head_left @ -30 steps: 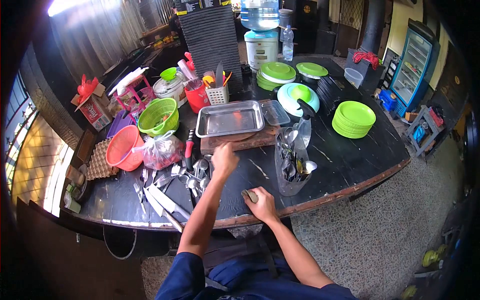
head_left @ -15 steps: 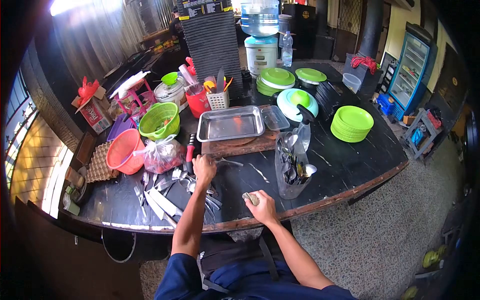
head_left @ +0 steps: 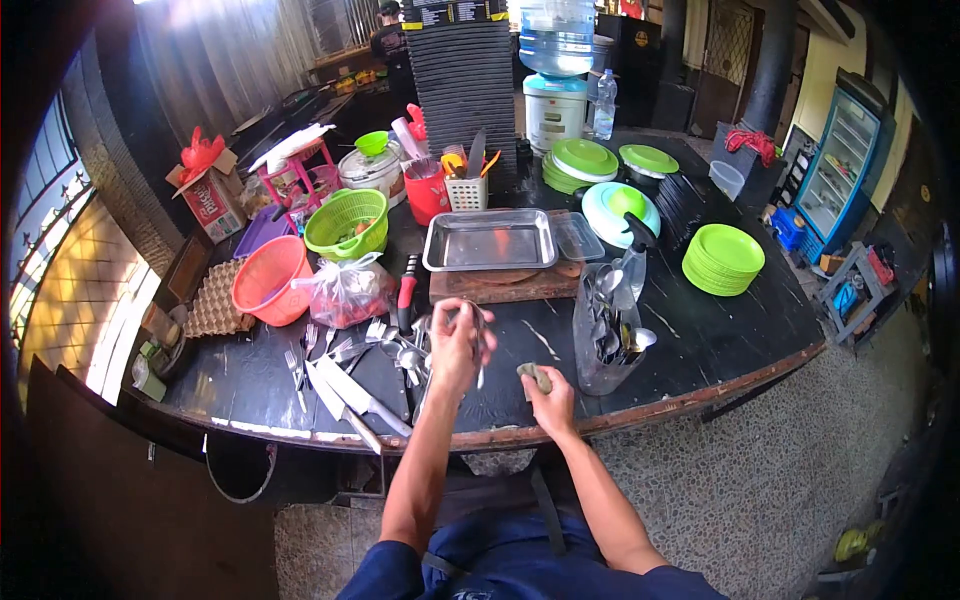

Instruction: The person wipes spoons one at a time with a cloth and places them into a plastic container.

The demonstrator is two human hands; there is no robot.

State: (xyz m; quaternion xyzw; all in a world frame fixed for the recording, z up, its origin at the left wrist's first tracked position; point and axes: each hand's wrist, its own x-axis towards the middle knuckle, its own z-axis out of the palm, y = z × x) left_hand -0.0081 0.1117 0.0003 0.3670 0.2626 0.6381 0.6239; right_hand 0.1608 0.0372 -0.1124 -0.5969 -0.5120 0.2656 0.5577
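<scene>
My left hand (head_left: 457, 348) is closed on a thin piece of metal cutlery above the table. One narrow end (head_left: 481, 379) shows below the fingers, and the fingers cover most of the rest. To its right, my right hand (head_left: 553, 403) pinches a small grey-green cloth (head_left: 535, 377) near the table's front edge. Loose spoons (head_left: 410, 358) and forks (head_left: 294, 368) lie left of my left hand, beside two knives (head_left: 345, 388) with pale blades. A clear container (head_left: 600, 372) packed with upright cutlery stands right of my right hand.
A metal tray (head_left: 490, 240) rests on a wooden board (head_left: 480, 288) behind my hands. Green plates (head_left: 722, 258) are stacked to the right. At left stand a red-orange basket (head_left: 272, 281), a green basket (head_left: 347, 222) and a filled plastic bag (head_left: 347, 293).
My left hand has lifted off the table with the piece of cutlery and turned, fingers up. My right hand still holds the cloth. The view has shifted slightly.
</scene>
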